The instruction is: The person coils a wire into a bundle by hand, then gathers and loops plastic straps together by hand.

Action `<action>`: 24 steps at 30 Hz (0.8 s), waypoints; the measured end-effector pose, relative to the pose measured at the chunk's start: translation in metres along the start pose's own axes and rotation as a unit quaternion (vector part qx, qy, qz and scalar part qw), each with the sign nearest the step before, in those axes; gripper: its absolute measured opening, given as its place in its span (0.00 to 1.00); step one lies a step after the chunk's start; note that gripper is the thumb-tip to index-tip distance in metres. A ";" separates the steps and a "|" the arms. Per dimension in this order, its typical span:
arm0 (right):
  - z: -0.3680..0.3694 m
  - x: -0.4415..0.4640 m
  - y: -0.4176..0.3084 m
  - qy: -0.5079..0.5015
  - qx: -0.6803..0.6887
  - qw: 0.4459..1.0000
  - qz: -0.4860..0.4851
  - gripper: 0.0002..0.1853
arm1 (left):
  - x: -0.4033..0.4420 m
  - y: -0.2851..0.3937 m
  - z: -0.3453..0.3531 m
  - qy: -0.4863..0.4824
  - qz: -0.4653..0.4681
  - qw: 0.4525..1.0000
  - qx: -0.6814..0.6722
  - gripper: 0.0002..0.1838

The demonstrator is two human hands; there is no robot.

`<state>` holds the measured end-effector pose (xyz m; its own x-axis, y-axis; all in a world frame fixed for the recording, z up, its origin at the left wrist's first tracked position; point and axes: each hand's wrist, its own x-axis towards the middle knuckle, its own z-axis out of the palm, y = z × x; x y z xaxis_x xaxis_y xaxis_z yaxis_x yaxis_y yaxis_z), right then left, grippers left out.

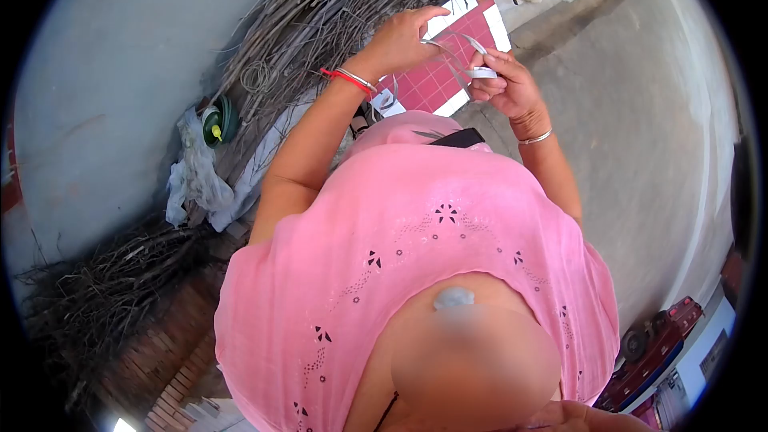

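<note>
My left hand (400, 42) is curled round a narrow whitish-grey strip, with one finger pointing outward. My right hand (508, 84) pinches the same flat strip (482, 74) between thumb and fingers. Between the two hands the strip bends in loose loops, and a further length hangs below my left hand. Whether it is plastic or woven I cannot tell. Both hands are held above a red surface with a tile-like grid and white border (426, 88). A red thread and a bangle circle my left wrist; another bangle is on my right.
Bundled dry sticks (312, 24) lie along the wall on the left. Nearby are a coil of wire (260, 76), a green round object (214, 124) and crumpled plastic (196, 164). Bricks (172, 384) are stacked lower left. A red vehicle (652, 348) stands lower right on concrete ground.
</note>
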<state>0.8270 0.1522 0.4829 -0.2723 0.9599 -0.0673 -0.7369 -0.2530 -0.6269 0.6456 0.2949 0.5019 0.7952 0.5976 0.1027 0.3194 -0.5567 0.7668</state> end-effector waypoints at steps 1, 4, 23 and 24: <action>-0.002 0.000 0.001 -0.016 0.036 0.999 0.007 0.17 | 0.005 -0.017 0.011 0.003 0.024 0.999 0.024 0.21; -0.002 -0.001 0.003 0.012 0.088 0.996 0.015 0.18 | 0.014 -0.043 0.020 -0.094 -0.037 0.993 0.062 0.09; 0.007 -0.012 -0.021 -0.027 -0.271 0.953 0.135 0.15 | 0.013 -0.029 -0.013 -0.119 -0.094 0.978 -0.141 0.08; 0.008 -0.013 -0.020 -0.038 -0.265 0.955 0.125 0.15 | 0.013 -0.028 -0.013 -0.124 -0.081 0.980 -0.135 0.08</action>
<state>0.8407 0.1436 0.5028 -0.4585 0.8604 -0.2225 -0.2311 -0.3572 -0.9050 0.6406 0.3262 0.4896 0.8571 0.4878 -0.1655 0.3302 -0.2737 0.9033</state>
